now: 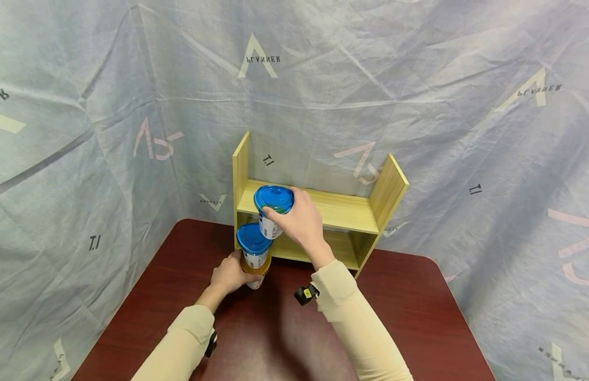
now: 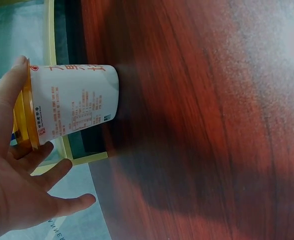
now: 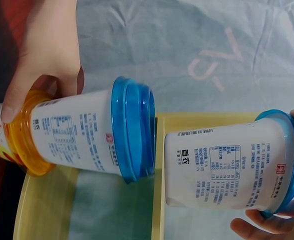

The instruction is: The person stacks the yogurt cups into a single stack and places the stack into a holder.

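Observation:
My left hand [image 1: 229,273] holds a white paper cup with an orange lid [image 2: 77,102] at its lid, thumb on one side and fingers on the other. On top of that lid stands a white cup with a blue lid [image 3: 82,137], upright. Higher and slightly to the right, my right hand [image 1: 302,221] grips a second blue-lidded cup [image 3: 212,167] round its lid. A small gap separates this cup's base from the blue lid of the stacked one. Whether the orange-lidded cup's base touches the table is hard to tell.
Behind the cups stands a light wooden shelf [image 1: 342,210] with upright side panels and a lower compartment. It sits at the back of the dark red table [image 1: 394,317]. Grey printed cloth [image 1: 304,106] hangs behind and at both sides.

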Demonstrator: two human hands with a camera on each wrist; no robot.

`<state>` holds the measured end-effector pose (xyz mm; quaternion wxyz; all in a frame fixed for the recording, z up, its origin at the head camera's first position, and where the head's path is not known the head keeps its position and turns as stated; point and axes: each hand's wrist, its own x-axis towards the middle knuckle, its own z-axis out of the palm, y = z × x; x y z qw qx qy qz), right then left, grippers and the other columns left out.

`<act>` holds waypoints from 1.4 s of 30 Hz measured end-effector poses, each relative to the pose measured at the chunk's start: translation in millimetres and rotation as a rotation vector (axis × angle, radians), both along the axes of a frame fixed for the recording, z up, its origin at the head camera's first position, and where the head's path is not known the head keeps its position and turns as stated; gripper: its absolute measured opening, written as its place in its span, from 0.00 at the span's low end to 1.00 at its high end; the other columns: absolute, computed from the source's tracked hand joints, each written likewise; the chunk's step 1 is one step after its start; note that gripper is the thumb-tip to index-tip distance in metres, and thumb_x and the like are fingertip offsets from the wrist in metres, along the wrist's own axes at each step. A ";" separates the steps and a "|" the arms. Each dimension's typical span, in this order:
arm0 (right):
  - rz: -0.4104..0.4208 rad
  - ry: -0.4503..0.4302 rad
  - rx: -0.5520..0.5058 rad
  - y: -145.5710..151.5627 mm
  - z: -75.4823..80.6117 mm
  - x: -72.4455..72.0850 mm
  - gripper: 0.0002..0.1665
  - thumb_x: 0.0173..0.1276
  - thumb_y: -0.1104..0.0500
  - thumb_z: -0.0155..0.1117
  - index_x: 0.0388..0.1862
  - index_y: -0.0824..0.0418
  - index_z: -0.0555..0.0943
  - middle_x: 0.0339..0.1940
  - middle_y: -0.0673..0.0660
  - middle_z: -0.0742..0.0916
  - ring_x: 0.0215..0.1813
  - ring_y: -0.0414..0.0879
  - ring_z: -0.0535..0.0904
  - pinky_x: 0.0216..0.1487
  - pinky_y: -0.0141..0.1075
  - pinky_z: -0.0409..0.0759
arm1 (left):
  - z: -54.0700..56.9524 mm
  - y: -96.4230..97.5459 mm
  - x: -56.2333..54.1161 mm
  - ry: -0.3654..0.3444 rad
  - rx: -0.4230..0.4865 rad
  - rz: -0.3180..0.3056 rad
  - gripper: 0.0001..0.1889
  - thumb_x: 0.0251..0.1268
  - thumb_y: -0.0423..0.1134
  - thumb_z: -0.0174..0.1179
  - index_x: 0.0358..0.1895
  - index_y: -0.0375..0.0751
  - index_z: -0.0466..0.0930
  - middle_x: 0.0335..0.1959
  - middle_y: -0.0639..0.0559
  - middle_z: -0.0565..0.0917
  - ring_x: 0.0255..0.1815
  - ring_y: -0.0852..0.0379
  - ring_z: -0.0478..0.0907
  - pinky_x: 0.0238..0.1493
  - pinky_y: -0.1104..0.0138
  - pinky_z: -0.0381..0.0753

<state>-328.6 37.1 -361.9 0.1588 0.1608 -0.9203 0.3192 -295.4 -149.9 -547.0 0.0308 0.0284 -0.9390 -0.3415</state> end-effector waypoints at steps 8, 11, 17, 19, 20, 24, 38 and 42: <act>0.040 -0.007 -0.002 -11.5 -0.7 4.4 0.53 0.59 0.28 0.68 0.71 0.61 0.70 0.64 0.60 0.79 0.58 0.56 0.79 0.56 0.53 0.81 | -0.6 0.3 1.5 0.009 -0.011 0.001 0.52 0.47 0.62 0.77 0.71 0.37 0.65 0.61 0.39 0.80 0.58 0.40 0.80 0.56 0.34 0.74; 0.044 -0.012 0.002 -16.0 -1.9 5.5 0.54 0.58 0.27 0.67 0.72 0.62 0.69 0.65 0.60 0.78 0.59 0.56 0.78 0.56 0.53 0.80 | -0.2 0.5 3.1 0.008 -0.008 0.005 0.51 0.47 0.62 0.77 0.71 0.37 0.66 0.60 0.39 0.80 0.58 0.40 0.80 0.56 0.34 0.73; 0.047 -0.013 0.015 -22.5 -4.1 5.7 0.55 0.58 0.26 0.67 0.72 0.61 0.69 0.64 0.59 0.78 0.59 0.54 0.78 0.56 0.52 0.81 | -0.7 0.0 2.8 0.007 0.000 0.005 0.51 0.48 0.62 0.77 0.71 0.37 0.66 0.60 0.40 0.79 0.58 0.40 0.79 0.56 0.33 0.72; 0.050 -0.011 0.016 -23.8 -4.7 5.8 0.55 0.57 0.26 0.68 0.72 0.60 0.70 0.63 0.58 0.79 0.58 0.54 0.78 0.55 0.52 0.81 | -1.9 -0.4 2.0 0.003 0.001 0.007 0.52 0.48 0.63 0.76 0.72 0.38 0.65 0.61 0.40 0.79 0.58 0.41 0.79 0.57 0.33 0.72; 0.052 -0.009 0.018 -24.4 -5.0 6.0 0.55 0.57 0.26 0.68 0.72 0.60 0.70 0.63 0.58 0.79 0.58 0.54 0.78 0.55 0.52 0.81 | -2.6 -0.6 1.5 0.001 -0.001 0.007 0.52 0.48 0.63 0.76 0.72 0.38 0.65 0.61 0.40 0.79 0.58 0.41 0.79 0.57 0.33 0.72; 0.058 0.002 0.020 -26.5 -6.5 6.4 0.54 0.57 0.26 0.68 0.71 0.61 0.70 0.62 0.59 0.79 0.57 0.54 0.79 0.54 0.52 0.82 | -3.9 -1.0 0.6 -0.003 -0.004 0.012 0.53 0.47 0.64 0.76 0.73 0.39 0.64 0.62 0.40 0.79 0.59 0.41 0.79 0.57 0.33 0.72; 0.064 0.016 0.026 -31.2 -6.8 6.4 0.54 0.58 0.27 0.68 0.71 0.62 0.70 0.62 0.60 0.80 0.57 0.55 0.79 0.54 0.53 0.82 | -3.0 0.7 0.3 -0.011 -0.003 0.012 0.54 0.47 0.65 0.75 0.73 0.38 0.64 0.62 0.40 0.79 0.59 0.40 0.79 0.57 0.32 0.71; 0.064 0.014 0.030 -32.7 -6.6 6.9 0.54 0.58 0.27 0.68 0.71 0.62 0.70 0.62 0.60 0.80 0.57 0.55 0.79 0.53 0.53 0.82 | -2.4 1.1 0.1 -0.017 -0.001 0.009 0.53 0.48 0.65 0.75 0.73 0.38 0.64 0.62 0.40 0.78 0.60 0.40 0.78 0.58 0.32 0.71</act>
